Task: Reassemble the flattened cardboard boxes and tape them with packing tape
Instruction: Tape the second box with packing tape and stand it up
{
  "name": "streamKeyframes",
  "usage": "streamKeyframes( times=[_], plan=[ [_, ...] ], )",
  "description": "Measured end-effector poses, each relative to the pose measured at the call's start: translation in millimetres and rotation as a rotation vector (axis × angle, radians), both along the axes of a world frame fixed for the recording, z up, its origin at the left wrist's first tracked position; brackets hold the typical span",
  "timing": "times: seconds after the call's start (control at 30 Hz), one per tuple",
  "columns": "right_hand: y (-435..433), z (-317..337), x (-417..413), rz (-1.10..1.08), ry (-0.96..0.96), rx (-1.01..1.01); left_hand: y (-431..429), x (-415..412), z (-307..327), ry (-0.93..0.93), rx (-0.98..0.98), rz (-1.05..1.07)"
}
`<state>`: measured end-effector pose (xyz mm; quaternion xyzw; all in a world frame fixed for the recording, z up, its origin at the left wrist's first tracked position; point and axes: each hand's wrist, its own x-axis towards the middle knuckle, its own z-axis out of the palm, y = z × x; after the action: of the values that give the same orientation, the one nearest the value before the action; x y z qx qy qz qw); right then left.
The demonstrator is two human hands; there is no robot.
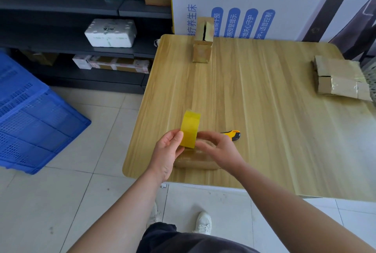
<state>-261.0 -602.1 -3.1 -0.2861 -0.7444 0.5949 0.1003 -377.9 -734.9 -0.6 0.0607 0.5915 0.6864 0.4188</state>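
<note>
On my feed the left hand (pixel 169 146) grips the yellow tape roll (pixel 190 129) upright, while the right hand (pixel 217 146) curls its fingers onto the roll's edge. Both hover over the small cardboard box (pixel 195 162) at the table's (pixel 264 110) near edge.

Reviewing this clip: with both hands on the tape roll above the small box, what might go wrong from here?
1. The left hand and right hand both hold the tape roll, so nothing steadies the small box near the table front edge; a tug might slide it off.
2. The yellow knife lies just behind the right hand; a careless reach may catch it. Its blade cannot be seen.
</note>
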Motion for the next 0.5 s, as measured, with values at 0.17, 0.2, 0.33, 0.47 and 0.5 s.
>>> streamKeyframes(
  times=[0.17,0.2,0.33,0.47,0.5],
  plan=[
    [-2.1,18.6,-11.6,-0.046,0.089,-0.255,-1.4,-0.1,-3.7,0.001,-0.036,-0.039],
    [3.9,20.9,-7.5,-0.034,0.096,-0.253,-0.3,-0.4,-5.5,-0.018,-0.043,-0.035],
    [24.7,26.3,14.6,0.013,0.075,-0.218,6.4,-2.6,-5.3,-0.009,-0.093,-0.023],
    [26.4,19.4,23.5,0.087,0.017,-0.102,10.1,-5.5,-2.2,0.04,-0.179,0.038],
    [26.3,19.0,23.2,0.106,0.005,-0.076,11.4,-6.0,-0.1,0.058,-0.191,0.039]
  ],
)
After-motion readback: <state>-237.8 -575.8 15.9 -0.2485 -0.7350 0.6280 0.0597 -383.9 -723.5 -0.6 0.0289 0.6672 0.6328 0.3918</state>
